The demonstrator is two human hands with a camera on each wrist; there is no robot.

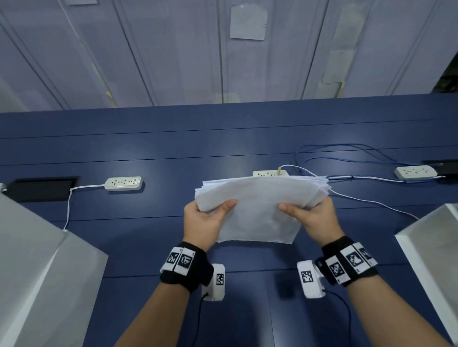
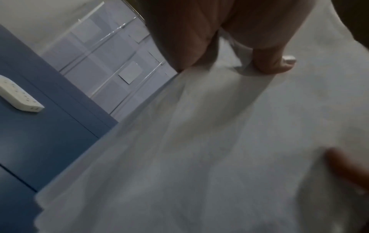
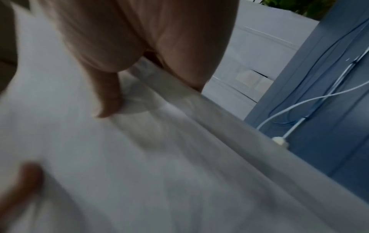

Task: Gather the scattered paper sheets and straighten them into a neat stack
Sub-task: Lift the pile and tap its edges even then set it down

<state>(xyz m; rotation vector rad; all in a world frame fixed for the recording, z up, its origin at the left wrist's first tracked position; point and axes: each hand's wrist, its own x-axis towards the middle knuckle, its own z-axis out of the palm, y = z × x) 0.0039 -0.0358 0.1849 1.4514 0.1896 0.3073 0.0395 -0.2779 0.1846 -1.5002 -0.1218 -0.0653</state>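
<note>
We see both hands gripping 1 stack of paper sheets [image 1: 261, 206] above the blue desk [image 1: 147, 250] — the left hand [image 1: 202, 221] pinches its left edge with the thumb on top, and the right hand [image 1: 315, 216] pinches the right edge the same way. The sheets bow between them, and their far edges are fanned, not flush. Just beyond the hands a white power strip [image 1: 270, 173] sits half hidden behind the paper; 2 more strips lie on the desk, one [image 1: 123, 183] far to the left, another [image 1: 416, 172] far to the right. Blue and white cables [image 1: 353, 152] loop past the right hand. Grey angled panels [image 1: 38, 273] flank both forearms. The wristbands [image 1: 183, 267] carry black-and-white square codes — we can read no writing.
</note>
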